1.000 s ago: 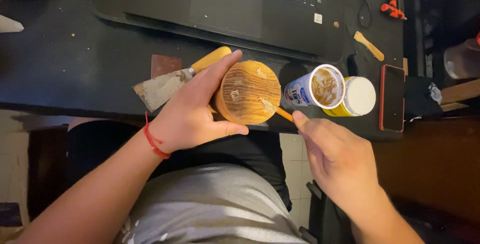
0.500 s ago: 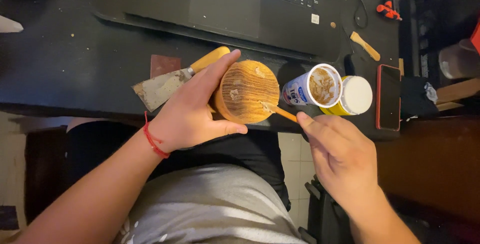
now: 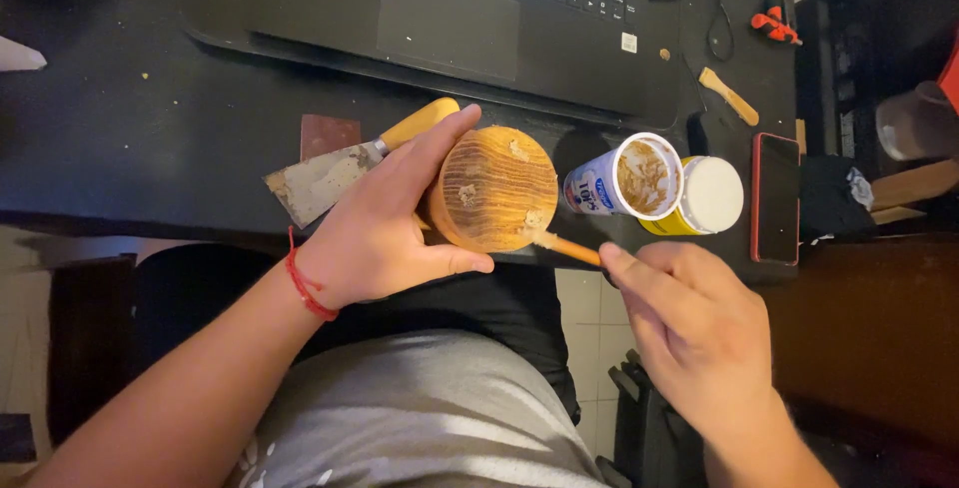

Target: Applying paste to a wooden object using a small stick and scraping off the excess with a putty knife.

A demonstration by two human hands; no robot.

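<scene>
A black desk (image 3: 120, 138) fills the upper view, its surface speckled with crumbs. Pale floor tiles (image 3: 574, 318) show below its edge. To the right stands dark furniture (image 3: 859, 38), perhaps a shelf, dimly lit. Light falls evenly from overhead.

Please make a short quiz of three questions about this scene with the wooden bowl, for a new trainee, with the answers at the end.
1. True or false: the left hand holds the wooden bowl by its side.
2. What does the right hand hold against the bowl's rim? A) red-handled pliers B) a thin wooden stick C) a phone
3. Fill in: the putty knife lies on the black desk to the ____ of the bowl.

Key: 1 true. 2 B. 3 left.
</scene>
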